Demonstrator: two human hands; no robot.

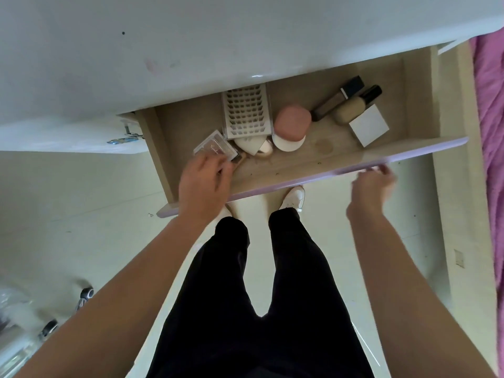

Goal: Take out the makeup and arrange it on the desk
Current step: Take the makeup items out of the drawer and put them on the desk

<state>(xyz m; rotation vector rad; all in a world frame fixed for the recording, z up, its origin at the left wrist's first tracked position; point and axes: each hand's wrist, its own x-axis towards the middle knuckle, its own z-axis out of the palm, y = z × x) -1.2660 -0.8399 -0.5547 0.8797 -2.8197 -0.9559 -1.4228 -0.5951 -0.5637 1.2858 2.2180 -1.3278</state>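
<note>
**A:** Head view: what is held, and why so?

**B:** The left hand is reached into the open drawer. Its fingers are curled on the near edge of the clear case, and a pinch is judged to be made there. The case lies at the drawer's left front, nearest that hand, so it is likely meant to be taken first.

**A:** And the other one?

**B:** The right hand is blurred. Its fingers are nearly straight, with the tips laid against the lip of the drawer front and nothing enclosed. The drawer is probably being steadied.

**A:** Where is the makeup?

**B:** All that is seen lies in the drawer, and none is seen on the surface. 1 lash tray is set behind the case. 1 pink compact rests on a white disc in the middle. 1 tube, 1 bottle and 1 white box are packed at the right.

**A:** What stands in the way?

**B:** The drawer's back is overhung by the surface, so a lift would have to be brought forward first. A small dark item touches the case and could be dragged along. The bed and castors are well apart.
</note>
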